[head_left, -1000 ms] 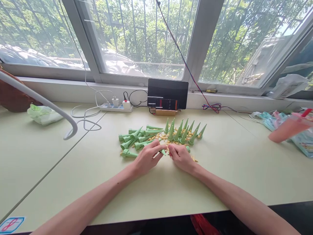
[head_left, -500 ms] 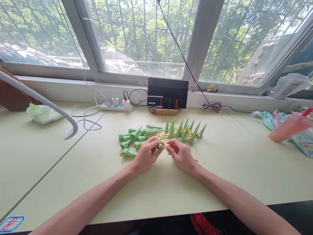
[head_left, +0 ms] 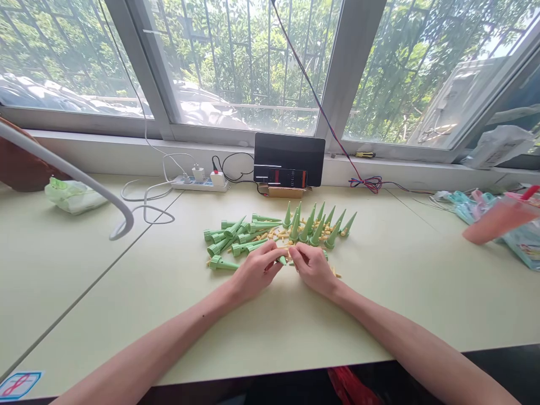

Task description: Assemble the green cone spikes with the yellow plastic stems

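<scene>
My left hand [head_left: 258, 269] is closed around a green plastic cone spike [head_left: 282, 260], whose tip shows past the fingers. My right hand [head_left: 313, 266] pinches a small yellow peg [head_left: 290, 254] close beside it, with the fingertips of both hands nearly meeting. The fingers hide most of the spike and the peg. Left of my hands several green spikes [head_left: 228, 245] lie in a heap. Beyond the right hand stands a group of upright green cones [head_left: 309, 224], points up. Loose yellow pegs [head_left: 276, 233] are scattered between the two groups.
A dark tablet [head_left: 289, 152] with a phone in front leans at the windowsill. A power strip [head_left: 200, 184] with white cables lies left of it. The white curved bar [head_left: 84, 166] crosses the left side. At the right are a pink cup [head_left: 498, 219] and plastic bags [head_left: 523, 244].
The spike in my left hand has turned, so that its pointed tip now shows toward me. My left fingers have shifted slightly right and down; the right hand stays nearly in place.
</scene>
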{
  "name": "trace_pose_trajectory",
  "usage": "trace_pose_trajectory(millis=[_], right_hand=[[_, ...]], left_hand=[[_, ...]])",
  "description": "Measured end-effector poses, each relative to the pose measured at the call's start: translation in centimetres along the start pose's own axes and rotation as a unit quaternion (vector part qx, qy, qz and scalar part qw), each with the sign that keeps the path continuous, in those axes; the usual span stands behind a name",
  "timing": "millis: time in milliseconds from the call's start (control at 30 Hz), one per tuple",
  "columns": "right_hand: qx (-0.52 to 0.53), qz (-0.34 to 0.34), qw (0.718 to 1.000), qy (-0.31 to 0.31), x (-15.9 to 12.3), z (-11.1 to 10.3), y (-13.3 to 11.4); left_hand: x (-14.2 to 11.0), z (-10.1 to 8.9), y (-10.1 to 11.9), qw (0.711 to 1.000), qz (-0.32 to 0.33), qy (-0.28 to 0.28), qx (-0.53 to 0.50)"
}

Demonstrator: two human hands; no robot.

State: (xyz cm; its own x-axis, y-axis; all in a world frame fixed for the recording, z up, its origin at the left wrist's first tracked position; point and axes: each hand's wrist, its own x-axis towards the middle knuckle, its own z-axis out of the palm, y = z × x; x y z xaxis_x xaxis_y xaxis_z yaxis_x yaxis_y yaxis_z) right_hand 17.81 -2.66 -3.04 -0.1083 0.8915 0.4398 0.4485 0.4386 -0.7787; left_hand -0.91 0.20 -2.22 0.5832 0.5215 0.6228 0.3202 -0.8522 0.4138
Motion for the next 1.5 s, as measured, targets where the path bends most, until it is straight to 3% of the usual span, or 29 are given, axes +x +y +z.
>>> trace_pose_trajectory(millis=[167, 300, 667, 1033, 1500], right_hand=[[-0.016, -0.006, 1.000, -0.002, 0.0, -0.1, 0.0], [0.036, 0.012, 0.999, -0.013, -0.2, -0.3, -0.7], [0.029, -0.026, 0.999, -0.013, -0.1, -0.6, -1.1], [0.058, -0.027, 0.998, -0.023, -0.1, -0.3, -0.7], [-0.038, -0.039, 0.998, -0.029, 0.0, -0.4, -0.8]], left_hand=[[0.0, -0.2, 0.2, 1.000, 0.002, -0.014, 0.007], [0.4, -0.2, 0.4, 1.000, -0.013, -0.006, -0.002], [0.9, -0.5, 0.3, 0.982, -0.142, 0.036, -0.117], [0.7, -0.1, -0.2, 0.990, -0.105, 0.042, -0.081], [0.3, 0.2, -0.3, 0.992, -0.101, 0.027, -0.068]])
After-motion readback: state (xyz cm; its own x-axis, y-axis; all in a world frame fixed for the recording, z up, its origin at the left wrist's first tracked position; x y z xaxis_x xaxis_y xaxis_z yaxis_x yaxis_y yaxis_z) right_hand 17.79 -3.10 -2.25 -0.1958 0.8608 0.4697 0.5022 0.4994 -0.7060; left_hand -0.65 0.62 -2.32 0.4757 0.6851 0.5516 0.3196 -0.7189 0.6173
